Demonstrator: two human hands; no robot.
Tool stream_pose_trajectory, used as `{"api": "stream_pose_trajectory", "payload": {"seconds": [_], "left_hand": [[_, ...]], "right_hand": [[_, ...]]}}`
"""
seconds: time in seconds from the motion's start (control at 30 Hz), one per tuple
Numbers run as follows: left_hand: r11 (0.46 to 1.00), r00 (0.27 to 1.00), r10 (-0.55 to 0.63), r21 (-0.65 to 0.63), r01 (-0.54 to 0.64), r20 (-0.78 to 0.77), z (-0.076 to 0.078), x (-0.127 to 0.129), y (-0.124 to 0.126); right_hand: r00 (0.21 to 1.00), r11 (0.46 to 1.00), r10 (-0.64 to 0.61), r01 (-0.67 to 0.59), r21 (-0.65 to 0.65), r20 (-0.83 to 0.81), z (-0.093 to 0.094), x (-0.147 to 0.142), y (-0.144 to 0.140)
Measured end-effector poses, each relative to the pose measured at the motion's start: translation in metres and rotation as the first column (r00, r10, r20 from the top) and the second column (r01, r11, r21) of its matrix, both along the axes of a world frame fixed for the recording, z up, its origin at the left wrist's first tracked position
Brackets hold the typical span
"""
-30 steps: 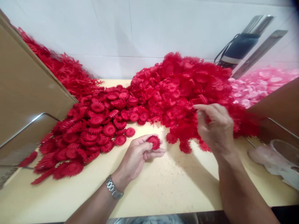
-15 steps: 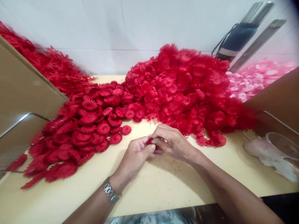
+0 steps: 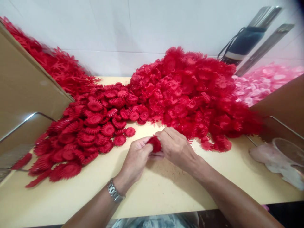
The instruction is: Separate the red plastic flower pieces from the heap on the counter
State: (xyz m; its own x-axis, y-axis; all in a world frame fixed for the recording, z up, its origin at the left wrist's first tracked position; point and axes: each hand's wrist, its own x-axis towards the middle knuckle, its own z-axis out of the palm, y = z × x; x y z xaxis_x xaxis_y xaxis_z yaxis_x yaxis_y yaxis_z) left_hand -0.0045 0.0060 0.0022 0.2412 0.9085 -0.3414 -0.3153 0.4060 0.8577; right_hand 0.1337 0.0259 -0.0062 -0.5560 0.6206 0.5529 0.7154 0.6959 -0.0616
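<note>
Head view: our left hand [image 3: 139,155] clamps a round, fringed red piece [image 3: 155,144] over the surface's [image 3: 152,196] middle, our right hand [image 3: 177,148] touching it, pinch hidden. Toothed red discs [image 3: 82,137] toward the left edge look done; the loose red heap [image 3: 187,90] toward the back edge seems left.

"Far side?"
"Pale wall [image 3: 102,28], crossed by thin seams [image 3: 95,51]."
"And below?"
"Pale yellow table [image 3: 142,202], with dark beyond at near right."
"Left and right?"
"Brown board [image 3: 21,76] at left, darker board [image 3: 285,101] at right, a thin metal rod beside each: left rod [image 3: 28,117], right rod [image 3: 286,126]."
"Light?"
"Bright overall, glinting off the left rod."
</note>
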Motion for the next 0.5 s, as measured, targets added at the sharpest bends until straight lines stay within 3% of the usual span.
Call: {"api": "stream_pose_trajectory", "payload": {"seconds": [0.1,0.23,0.3,0.37,0.43,0.5], "left_hand": [[1.000,1.000,-0.016,-0.004,0.015,-0.022,0.002,0.000,0.001],[0.999,0.994,-0.031,-0.025,0.028,-0.108,0.006,-0.001,-0.001],[0.999,0.992,-0.019,-0.032,0.015,-0.126,0.007,-0.003,-0.002],[0.999,0.993,-0.020,-0.028,0.016,-0.114,0.006,-0.005,-0.003],[0.999,0.996,-0.033,-0.036,0.030,-0.086,0.004,-0.006,-0.002],[0.997,0.997,-0.050,-0.057,0.047,-0.055,0.003,-0.007,-0.002]], "right_hand": [[0.998,1.000,-0.002,0.003,0.007,-0.068,-0.003,0.000,0.004],[0.987,0.975,-0.150,0.157,0.155,-0.055,0.003,0.018,0.015],[0.942,0.910,-0.318,0.336,0.241,-0.110,0.010,0.042,0.023],[0.842,0.803,-0.522,0.538,0.255,-0.132,0.017,0.070,0.030],[0.764,0.732,-0.637,0.641,0.231,-0.098,0.022,0.090,0.034],[0.756,0.729,-0.644,0.653,0.204,-0.115,0.026,0.094,0.034]]}}
